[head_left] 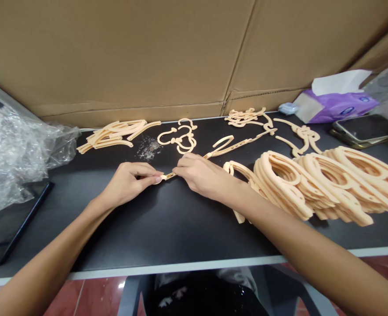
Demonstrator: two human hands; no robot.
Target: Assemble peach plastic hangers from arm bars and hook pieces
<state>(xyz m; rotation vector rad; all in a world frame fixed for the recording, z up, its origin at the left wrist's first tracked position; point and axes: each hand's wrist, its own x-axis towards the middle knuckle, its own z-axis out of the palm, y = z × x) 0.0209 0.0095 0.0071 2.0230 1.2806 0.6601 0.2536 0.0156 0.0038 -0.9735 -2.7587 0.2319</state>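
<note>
Both my hands meet over the middle of a black table (pixel 167 228). My left hand (pixel 129 182) pinches the near end of a thin peach plastic strip (pixel 169 176). My right hand (pixel 200 174) is closed on the same strip a little farther along, and the piece runs on behind it toward a hook-shaped part (pixel 225 145). A long leaning stack of peach plastic hanger pieces (pixel 315 184) lies just right of my right forearm.
A pile of trimmed peach strips (pixel 114 133), a cluster of hooks (pixel 180 136) and more offcuts (pixel 246 116) lie along the back, by a cardboard wall (pixel 147 52). Crumpled clear plastic (pixel 16 149) sits left over a dark tablet (pixel 5 224). A tissue pack (pixel 339 103) and phone (pixel 365 128) sit right.
</note>
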